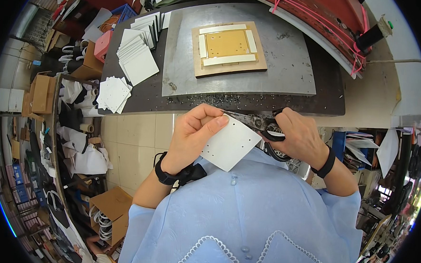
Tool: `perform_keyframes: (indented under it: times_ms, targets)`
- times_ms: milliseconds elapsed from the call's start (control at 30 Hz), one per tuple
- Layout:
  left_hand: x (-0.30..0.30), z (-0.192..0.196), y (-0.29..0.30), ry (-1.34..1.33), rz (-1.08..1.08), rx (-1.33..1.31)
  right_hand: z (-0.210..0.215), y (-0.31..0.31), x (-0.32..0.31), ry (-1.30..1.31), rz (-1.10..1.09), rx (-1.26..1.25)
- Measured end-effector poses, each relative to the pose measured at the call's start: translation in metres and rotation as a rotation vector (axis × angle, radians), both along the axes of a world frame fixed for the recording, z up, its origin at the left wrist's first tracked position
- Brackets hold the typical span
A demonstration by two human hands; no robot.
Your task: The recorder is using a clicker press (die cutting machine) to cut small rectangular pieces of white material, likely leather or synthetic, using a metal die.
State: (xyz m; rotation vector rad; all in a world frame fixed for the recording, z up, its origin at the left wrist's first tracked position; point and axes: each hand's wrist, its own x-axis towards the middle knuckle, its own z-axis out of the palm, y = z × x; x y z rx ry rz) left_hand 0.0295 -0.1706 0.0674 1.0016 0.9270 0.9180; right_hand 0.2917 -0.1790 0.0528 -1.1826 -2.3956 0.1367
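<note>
My left hand (194, 133) pinches the upper left corner of a white square sheet (230, 146) between thumb and fingers. Several small dark holes dot the sheet, which is held in front of my chest, just off the table's near edge. My right hand (299, 137) is closed round the black handles of a pair of scissors (272, 134). Their blades point left along the sheet's upper edge, close to my left fingertips. Whether the blades touch the sheet is hard to make out.
On the dark table (327, 100) lies a grey metal plate (288, 54) bearing a wooden die board (260, 63) with white strips. Fanned white sheets (139, 63) and a smaller pile of holed pieces (113, 94) lie left. A red machine (321, 23) overhangs the back right. Dark crumbs litter the near edge.
</note>
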Motion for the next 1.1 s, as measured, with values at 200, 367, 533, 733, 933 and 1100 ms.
perform_keyframes:
  times_ms: [200,367,533,733,933,1100]
  targets:
    - [0.000,0.001,0.002,-0.021,0.027,0.014,0.002,0.000,0.007,0.213,-0.293,-0.200]
    - [-0.011,-0.004,0.008,-0.104,0.097,-0.086,0.002,0.001,0.068,0.168,-0.931,-0.344]
    - [-0.009,-0.012,0.014,-0.174,0.152,-0.142,-0.027,0.002,0.140,-0.073,-1.080,-0.387]
    - [-0.004,-0.022,0.012,-0.198,0.171,-0.096,-0.071,0.040,0.154,-0.057,-1.025,-0.159]
    - [-0.007,-0.018,0.008,-0.180,0.181,-0.078,-0.058,0.047,0.134,0.160,-0.743,-0.012]
    - [0.000,-0.010,-0.003,0.110,0.064,0.042,0.002,0.026,0.015,0.729,-0.077,-0.850]
